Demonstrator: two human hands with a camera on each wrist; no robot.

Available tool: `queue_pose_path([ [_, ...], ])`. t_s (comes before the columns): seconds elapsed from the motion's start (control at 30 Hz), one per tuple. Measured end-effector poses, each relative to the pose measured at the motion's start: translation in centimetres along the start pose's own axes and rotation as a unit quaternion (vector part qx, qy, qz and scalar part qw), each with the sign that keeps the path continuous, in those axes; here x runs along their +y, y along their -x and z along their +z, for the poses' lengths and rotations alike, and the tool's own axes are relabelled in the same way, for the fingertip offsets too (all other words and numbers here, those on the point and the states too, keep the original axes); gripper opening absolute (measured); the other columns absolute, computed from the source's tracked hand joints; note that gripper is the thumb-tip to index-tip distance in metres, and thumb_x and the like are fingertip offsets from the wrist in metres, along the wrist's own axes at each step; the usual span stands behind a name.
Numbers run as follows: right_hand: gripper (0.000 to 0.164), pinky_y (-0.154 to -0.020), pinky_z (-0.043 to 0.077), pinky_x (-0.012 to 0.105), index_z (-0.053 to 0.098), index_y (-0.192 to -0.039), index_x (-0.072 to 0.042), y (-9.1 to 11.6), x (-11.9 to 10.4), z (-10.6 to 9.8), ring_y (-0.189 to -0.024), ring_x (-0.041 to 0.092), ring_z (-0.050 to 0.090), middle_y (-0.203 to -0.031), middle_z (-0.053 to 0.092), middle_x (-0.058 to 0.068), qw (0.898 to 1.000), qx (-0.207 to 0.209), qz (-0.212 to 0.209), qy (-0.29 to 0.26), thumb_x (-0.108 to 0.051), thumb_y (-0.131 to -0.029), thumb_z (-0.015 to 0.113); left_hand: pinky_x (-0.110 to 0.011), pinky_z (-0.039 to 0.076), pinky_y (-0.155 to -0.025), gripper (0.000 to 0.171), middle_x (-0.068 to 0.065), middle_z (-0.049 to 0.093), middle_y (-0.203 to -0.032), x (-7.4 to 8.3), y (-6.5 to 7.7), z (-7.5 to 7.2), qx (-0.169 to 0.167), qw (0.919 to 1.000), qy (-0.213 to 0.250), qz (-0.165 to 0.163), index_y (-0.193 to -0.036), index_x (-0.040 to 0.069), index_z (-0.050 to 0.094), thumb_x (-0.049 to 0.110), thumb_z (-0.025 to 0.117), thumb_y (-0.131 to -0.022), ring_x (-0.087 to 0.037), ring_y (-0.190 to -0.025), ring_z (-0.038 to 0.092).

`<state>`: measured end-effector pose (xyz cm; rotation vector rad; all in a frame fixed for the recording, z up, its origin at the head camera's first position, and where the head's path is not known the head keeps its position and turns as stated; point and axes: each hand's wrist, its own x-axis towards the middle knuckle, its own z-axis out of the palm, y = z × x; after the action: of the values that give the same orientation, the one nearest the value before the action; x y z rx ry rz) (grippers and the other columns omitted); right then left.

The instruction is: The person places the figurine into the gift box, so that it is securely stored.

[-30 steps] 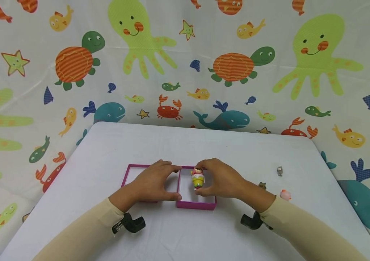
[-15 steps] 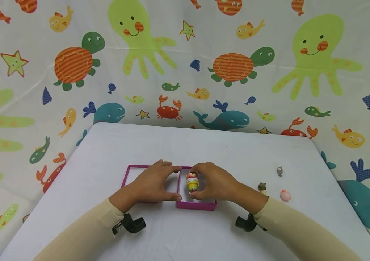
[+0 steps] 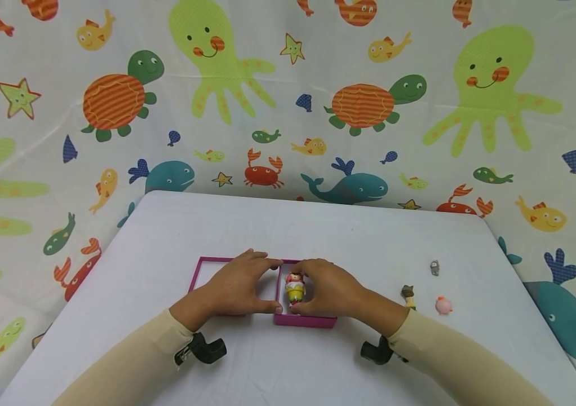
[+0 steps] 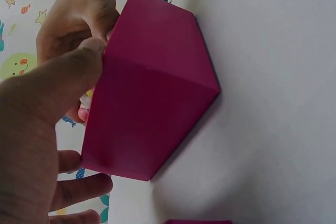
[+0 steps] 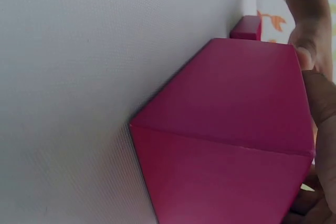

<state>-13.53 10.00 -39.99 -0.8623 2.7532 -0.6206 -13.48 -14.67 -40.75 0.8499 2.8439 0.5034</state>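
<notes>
Figurine (image 3: 295,288) pinched within the right box (image 3: 305,322)

The white tabletop (image 3: 359,237) carries everything, its far edge in full sight. Two magenta-sided boxes sit side by side around its middle, well short of the far edge: the right box and the left box (image 3: 212,259), much of which lies under a forearm and hand.

The left hand (image 3: 241,282) has thumb and fingers spread, the tips at the right box's left wall, apparently steadying it. The right hand (image 3: 331,288) pinches the figurine between thumb and index finger, just beside that same wall; whether it touches the box floor I cannot tell.

Toward the tabletop's right edge lie three smaller toys: a hatted toy (image 3: 408,296), a pink toy (image 3: 443,305) and a grey toy (image 3: 435,268).

I judge the step in hand to be settling the figurine in place. The next move would call for a gentle release that doesn't topple it.
</notes>
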Motion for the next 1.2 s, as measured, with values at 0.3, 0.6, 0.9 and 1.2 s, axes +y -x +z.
queue_pose_path([
  [0.3,0.073,-0.081,0.058,0.029,0.062,-0.133,-0.016,-0.4,0.0,0.7,-0.102,0.01,0.063,-0.115,0.066,-0.006,1.0,0.003,-0.011,0.009,-0.05,-0.074,0.089,-0.052,0.028,-0.119,0.096,0.006,0.061,-0.139,-0.1,0.0,0.0,-0.001,1.0,0.004,0.005,-0.149,0.022,0.054,0.076,0.075,-0.072,-0.028,-0.145,0.039],
  [0.6,0.074,-0.081,0.059,0.032,0.062,-0.132,-0.016,-0.8,-0.4,1.1,-0.1,0.011,0.064,-0.11,0.067,-0.008,1.0,-0.002,0.001,0.028,-0.056,-0.075,0.087,-0.052,0.026,-0.12,0.096,0.004,0.06,-0.141,-0.1,-0.1,-0.1,0.0,1.0,0.001,0.005,-0.148,0.022,0.055,0.077,0.075,-0.072,-0.028,-0.145,0.039],
  [0.9,0.073,-0.077,0.059,0.033,0.064,-0.128,-0.018,-1.0,-0.6,1.2,-0.093,0.013,0.065,-0.1,0.068,-0.007,0.998,0.006,0.013,0.054,-0.061,-0.073,0.086,-0.052,0.027,-0.12,0.096,0.005,0.062,-0.139,-0.2,-0.1,-0.1,0.003,0.9999,0.006,0.009,-0.148,0.021,0.055,0.075,0.076,-0.072,-0.028,-0.145,0.04],
  [1.2,0.074,-0.079,0.059,0.035,0.066,-0.127,-0.017,-1.1,-0.6,1.4,-0.095,0.015,0.065,-0.1,0.069,-0.005,0.997,0.019,0.008,0.071,-0.063,-0.072,0.086,-0.052,0.025,-0.121,0.094,0.006,0.062,-0.138,-0.2,-0.1,-0.1,0.003,0.9999,0.009,0.012,-0.147,0.021,0.056,0.075,0.076,-0.073,-0.028,-0.144,0.04],
])
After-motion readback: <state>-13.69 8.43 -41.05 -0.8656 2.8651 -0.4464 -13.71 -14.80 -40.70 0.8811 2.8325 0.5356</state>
